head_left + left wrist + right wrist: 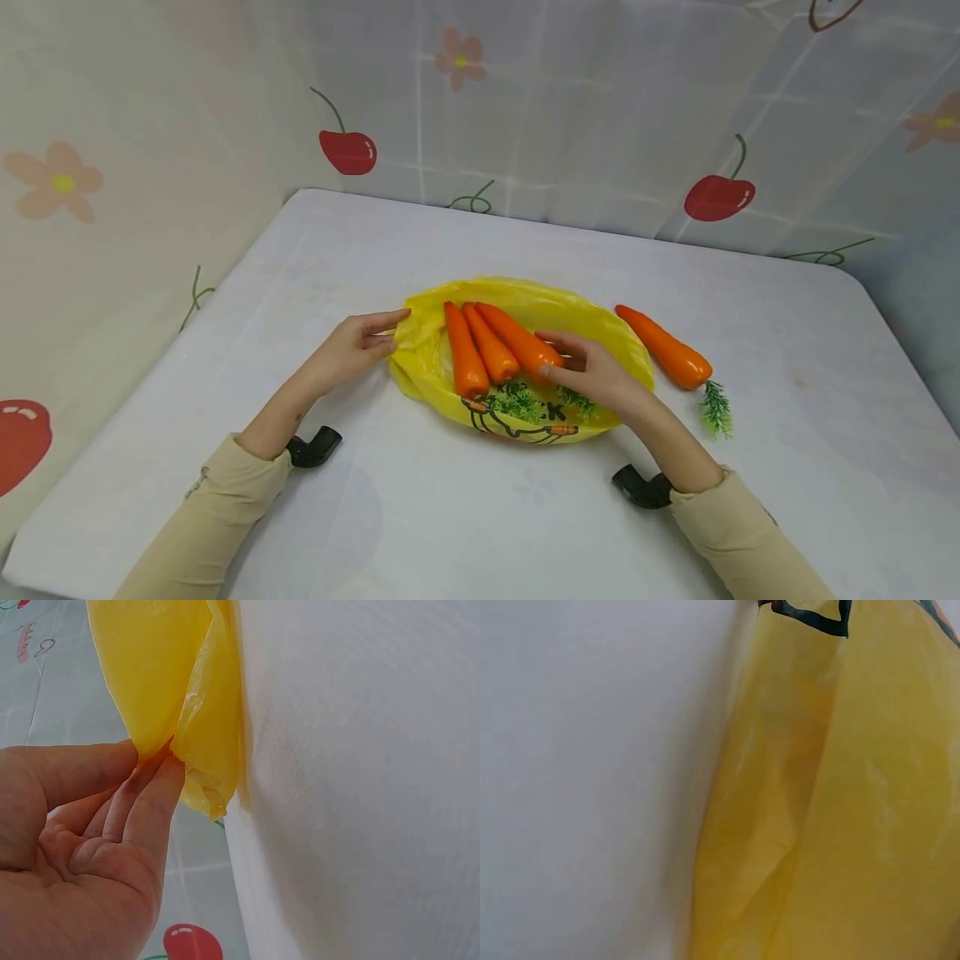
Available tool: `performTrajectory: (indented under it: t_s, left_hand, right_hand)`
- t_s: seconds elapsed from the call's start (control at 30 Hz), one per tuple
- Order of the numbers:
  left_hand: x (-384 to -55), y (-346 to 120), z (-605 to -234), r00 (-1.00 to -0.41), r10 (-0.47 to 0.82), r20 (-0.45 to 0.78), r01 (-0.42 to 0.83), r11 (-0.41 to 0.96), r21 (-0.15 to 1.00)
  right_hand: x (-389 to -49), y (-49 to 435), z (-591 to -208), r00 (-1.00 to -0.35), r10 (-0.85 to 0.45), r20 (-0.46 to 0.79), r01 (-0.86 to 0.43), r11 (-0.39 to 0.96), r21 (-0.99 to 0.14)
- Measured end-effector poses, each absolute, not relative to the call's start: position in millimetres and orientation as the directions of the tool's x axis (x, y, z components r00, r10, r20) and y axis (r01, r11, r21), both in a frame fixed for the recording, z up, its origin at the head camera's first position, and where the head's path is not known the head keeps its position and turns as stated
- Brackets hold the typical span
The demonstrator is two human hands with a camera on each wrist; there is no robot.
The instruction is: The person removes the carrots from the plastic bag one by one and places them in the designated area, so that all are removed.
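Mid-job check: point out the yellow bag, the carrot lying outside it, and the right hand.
Yellow bag point(577, 319), head view, bare inner wall on the far side.
Outside carrot point(664, 347), head view, middle of the orange body.
Right hand point(599, 375), head view, back of the hand.

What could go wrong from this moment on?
The left hand's grip pinches only a thin edge of the yellow plastic bag, so it might slip or tear.
The held carrot in the right hand's grip lies close beside another carrot; moving it could nudge that one.
The loose carrot, outside the bag near the right forearm, could be brushed and rolled.
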State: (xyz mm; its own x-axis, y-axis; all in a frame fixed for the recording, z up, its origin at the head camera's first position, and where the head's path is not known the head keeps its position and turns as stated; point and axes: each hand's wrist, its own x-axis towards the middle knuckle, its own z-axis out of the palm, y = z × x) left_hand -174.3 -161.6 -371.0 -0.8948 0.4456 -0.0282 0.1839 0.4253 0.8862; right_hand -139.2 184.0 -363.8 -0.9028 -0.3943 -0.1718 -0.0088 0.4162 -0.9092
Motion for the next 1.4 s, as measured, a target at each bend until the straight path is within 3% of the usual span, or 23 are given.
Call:
performTrajectory:
  t_s: [0.83, 1.2, 1.4]
  left_hand:
    - [-173, -163, -371, -0.893, 0.449, -0.034, 0.176, 0.417, 0.892]
    - [-172, -162, -370, -0.89, 0.455, -0.029, 0.182, 0.415, 0.892]
    - [-173, -162, -370, -0.889, 0.458, -0.023, 0.192, 0.418, 0.888]
  right_hand:
    - [-120, 203, -345, -0.886, -0.43, -0.174, 0.008, 0.36, -0.933]
    - [-108, 231, -324, -0.913, -0.395, -0.106, -0.032, 0.328, -0.944]
    - [-103, 260, -311, -0.931, -0.364, -0.012, -0.116, 0.329, -0.937]
